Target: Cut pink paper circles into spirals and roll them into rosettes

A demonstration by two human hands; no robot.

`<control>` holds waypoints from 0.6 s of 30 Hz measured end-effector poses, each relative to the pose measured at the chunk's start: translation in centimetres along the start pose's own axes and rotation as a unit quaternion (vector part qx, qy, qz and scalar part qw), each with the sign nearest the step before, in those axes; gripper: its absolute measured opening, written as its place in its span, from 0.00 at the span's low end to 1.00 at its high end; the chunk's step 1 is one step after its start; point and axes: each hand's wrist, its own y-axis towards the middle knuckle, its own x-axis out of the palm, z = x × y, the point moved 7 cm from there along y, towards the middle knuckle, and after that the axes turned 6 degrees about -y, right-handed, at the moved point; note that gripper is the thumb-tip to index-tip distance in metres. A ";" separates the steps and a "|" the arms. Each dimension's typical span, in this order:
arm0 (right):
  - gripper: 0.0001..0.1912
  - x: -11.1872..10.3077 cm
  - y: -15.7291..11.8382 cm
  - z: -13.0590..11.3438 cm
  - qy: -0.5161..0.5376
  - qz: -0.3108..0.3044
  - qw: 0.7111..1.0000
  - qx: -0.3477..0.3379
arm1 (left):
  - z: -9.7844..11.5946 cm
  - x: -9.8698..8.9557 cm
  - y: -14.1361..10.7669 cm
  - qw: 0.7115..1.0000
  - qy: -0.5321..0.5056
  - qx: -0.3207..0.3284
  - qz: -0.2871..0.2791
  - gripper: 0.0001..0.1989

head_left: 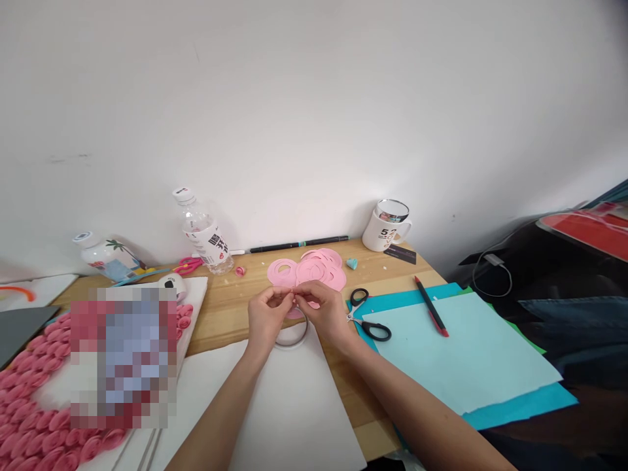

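My left hand (269, 317) and my right hand (321, 311) meet fingertip to fingertip at the middle of the desk. Both are closed in a pinch on a small piece of pink paper (293, 292), mostly hidden by the fingers. Just behind them lies a pile of pink paper spirals and rings (318, 267). Below the fingers a roll of tape (293, 343) rests at the edge of a white board (294, 405). Black-handled scissors (377, 331) lie open to the right of my right hand.
Blue and pale sheets (471, 353) with a pen (432, 307) lie at right. A mug (383, 230) and water bottle (209, 235) stand by the wall. Pink paper roses (29, 399) cover a board at left, partly pixelated. A rolled pink rose (240, 271) sits behind.
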 end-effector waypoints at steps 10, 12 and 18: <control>0.13 1.4 0.2 -1.1 -0.126 -0.055 0.988 -0.071 | -0.9 -0.9 0.6 0.997 0.080 0.018 0.017 0.07; 0.12 2.0 0.7 -1.0 -0.138 -0.077 0.985 -0.068 | -1.0 -1.2 0.9 0.997 0.070 0.007 0.012 0.08; 0.08 3.9 4.4 0.1 -0.057 -0.079 0.995 -0.029 | -0.7 -3.2 2.0 0.998 0.015 0.004 0.067 0.13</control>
